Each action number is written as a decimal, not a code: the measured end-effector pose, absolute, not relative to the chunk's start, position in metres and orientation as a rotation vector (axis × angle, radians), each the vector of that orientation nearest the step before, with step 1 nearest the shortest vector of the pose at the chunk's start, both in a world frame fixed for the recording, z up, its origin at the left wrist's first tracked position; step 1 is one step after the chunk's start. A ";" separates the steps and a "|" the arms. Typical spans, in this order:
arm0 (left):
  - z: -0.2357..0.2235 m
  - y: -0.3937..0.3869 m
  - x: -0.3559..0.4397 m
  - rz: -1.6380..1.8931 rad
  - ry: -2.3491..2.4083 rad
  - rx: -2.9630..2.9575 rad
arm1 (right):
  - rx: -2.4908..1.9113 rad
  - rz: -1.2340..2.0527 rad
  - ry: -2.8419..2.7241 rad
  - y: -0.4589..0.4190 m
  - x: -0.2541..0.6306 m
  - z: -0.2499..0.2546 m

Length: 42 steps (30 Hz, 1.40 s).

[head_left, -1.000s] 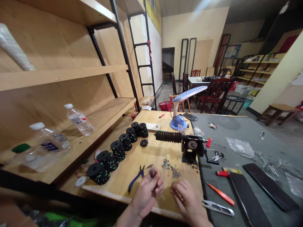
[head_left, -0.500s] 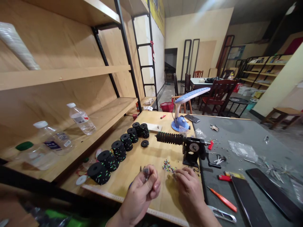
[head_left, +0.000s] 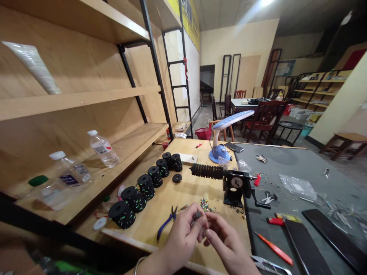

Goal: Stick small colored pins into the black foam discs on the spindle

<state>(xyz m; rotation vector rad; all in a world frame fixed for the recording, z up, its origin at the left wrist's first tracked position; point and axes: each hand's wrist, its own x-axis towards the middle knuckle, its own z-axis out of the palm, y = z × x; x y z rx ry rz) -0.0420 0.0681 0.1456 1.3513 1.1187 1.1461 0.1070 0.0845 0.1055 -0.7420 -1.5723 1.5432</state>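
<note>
My left hand (head_left: 186,231) is closed, with a small dark grey piece (head_left: 197,215) showing between its thumb and fingers; its kind is unclear. Fingertips of my right hand (head_left: 222,236) are pinched together against the left fingertips, and whatever they hold is hidden. Just beyond both hands lies a loose pile of tiny multicoloured beads (head_left: 205,205). Blue-handled pliers (head_left: 166,223) rest on the wood left of my left hand. Behind the beads stands a black hand-crank winder (head_left: 233,187), a ridged dark roll (head_left: 207,171) on its shaft.
Several black foam spools (head_left: 122,214) with green flecks line the left edge, near a flat black disc (head_left: 177,178). A blue lamp (head_left: 219,152) stands behind. On the grey mat (head_left: 263,172) lie an orange-handled tool (head_left: 273,248), metal snips (head_left: 269,264) and dark phone-like slabs (head_left: 301,244).
My right hand has moved left from beside the beads to meet my left hand, which has shifted right. The pliers now show more fully. The view has tilted slightly up.
</note>
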 end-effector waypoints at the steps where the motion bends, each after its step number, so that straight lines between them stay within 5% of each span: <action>1: 0.143 0.068 -0.043 1.157 1.132 1.340 | -0.743 1.600 -1.540 0.085 0.103 0.104; 19: 0.109 0.076 -0.049 1.138 1.159 1.176 | -0.948 1.981 -1.308 0.093 0.091 0.076; 28: 0.076 0.079 -0.048 1.096 1.141 0.749 | -1.106 1.642 -1.204 0.098 0.100 0.044; 42: 0.046 0.065 -0.034 1.083 1.131 0.786 | -1.153 1.638 -1.053 0.086 0.100 0.023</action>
